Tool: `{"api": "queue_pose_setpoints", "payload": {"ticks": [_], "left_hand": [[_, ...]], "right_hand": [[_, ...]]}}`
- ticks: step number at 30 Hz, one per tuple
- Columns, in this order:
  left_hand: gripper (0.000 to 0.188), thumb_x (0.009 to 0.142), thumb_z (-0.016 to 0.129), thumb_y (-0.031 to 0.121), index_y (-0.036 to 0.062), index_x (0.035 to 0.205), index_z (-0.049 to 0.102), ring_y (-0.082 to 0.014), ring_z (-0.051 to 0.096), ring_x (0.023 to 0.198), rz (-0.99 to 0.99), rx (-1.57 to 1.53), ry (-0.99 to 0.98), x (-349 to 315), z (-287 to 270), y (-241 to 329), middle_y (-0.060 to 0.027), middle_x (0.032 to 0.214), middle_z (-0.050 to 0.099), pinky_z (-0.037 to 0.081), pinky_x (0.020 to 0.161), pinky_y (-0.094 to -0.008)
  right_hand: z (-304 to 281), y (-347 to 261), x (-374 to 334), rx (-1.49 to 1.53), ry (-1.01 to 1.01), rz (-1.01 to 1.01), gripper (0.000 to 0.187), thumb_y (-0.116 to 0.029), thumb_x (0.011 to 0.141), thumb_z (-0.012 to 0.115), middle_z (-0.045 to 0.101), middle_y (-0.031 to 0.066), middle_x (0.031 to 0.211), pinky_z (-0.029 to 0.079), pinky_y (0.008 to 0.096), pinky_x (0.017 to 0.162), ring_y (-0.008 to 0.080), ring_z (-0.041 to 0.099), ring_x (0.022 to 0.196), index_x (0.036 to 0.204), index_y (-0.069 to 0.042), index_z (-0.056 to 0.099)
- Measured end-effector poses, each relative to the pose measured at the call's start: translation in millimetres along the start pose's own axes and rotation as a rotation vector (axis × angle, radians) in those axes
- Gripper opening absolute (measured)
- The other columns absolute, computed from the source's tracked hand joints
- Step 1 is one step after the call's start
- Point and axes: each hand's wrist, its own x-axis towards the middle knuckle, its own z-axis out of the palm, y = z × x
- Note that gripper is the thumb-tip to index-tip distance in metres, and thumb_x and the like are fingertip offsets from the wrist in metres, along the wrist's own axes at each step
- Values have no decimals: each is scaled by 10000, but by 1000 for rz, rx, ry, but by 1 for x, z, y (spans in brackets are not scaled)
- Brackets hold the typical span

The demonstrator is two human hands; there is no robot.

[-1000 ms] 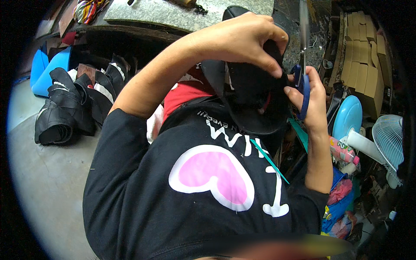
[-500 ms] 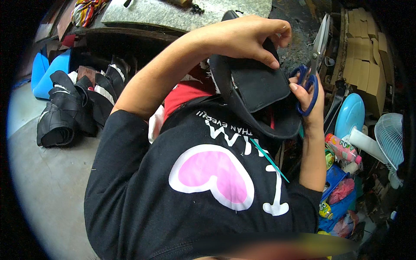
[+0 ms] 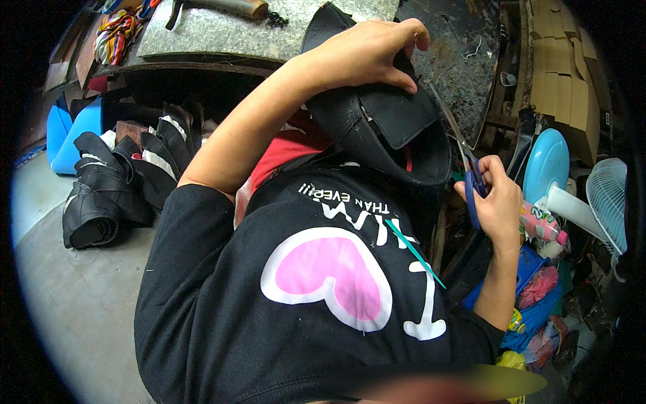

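My left hand reaches over a black shoe upper and grips its far edge, thumb bent on the near side. The upper is stitched and curved, with a square rounded flap and a bit of red showing inside. In my right hand are scissors with dark blue handles, fingers through the loops. Their blades point up along the right side of the upper, tips close to its far right edge. Whether the blades touch it I cannot tell.
A pale slab holds a wooden-handled tool. Stacked black pieces lie on the floor at left, beside a blue container. Cardboard, a fan and plastic bags crowd the right.
The scissors have come down and tilted left, their blades now alongside the upper. My left hand and the upper have shifted slightly left and up.
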Motion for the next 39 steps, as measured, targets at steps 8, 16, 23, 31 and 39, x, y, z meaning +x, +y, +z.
{"api": "queue_pose_setpoints", "payload": {"ticks": [8,16,23,31,39], "left_hand": [[531,668,833,268,94,1082,549,-262,620,945,150,126,114,-7,0,6,-59,926,636,448,884,-368],[483,673,822,270,103,1062,590,-243,615,933,207,160,164,-9,-3,11,-44,910,630,433,895,-362],[463,662,803,307,134,1042,603,-189,589,872,358,309,188,-13,-2,16,11,864,615,427,890,-361],[426,686,779,322,145,1026,595,-183,574,856,382,329,201,-14,-1,16,24,837,591,430,875,-365],[247,759,746,319,131,861,625,-189,565,842,429,324,194,-9,-3,20,9,799,556,431,832,-347]], "right_hand": [[8,-14,6,47,-104,62,411,-341,719,812,556,70,571,417,346,511,237,554,504,801,-60,522],[19,-13,0,763,-359,339,328,-231,776,787,486,25,535,353,272,466,72,441,488,776,-43,518],[7,-27,-7,221,-268,87,256,-146,853,688,487,16,524,370,240,459,78,479,455,804,-32,464],[5,-26,-15,159,-85,37,315,-183,812,761,494,7,551,341,261,469,86,428,495,753,-49,482],[5,9,37,193,153,142,288,-281,826,746,540,24,582,417,302,519,152,542,543,827,-60,562]]}}
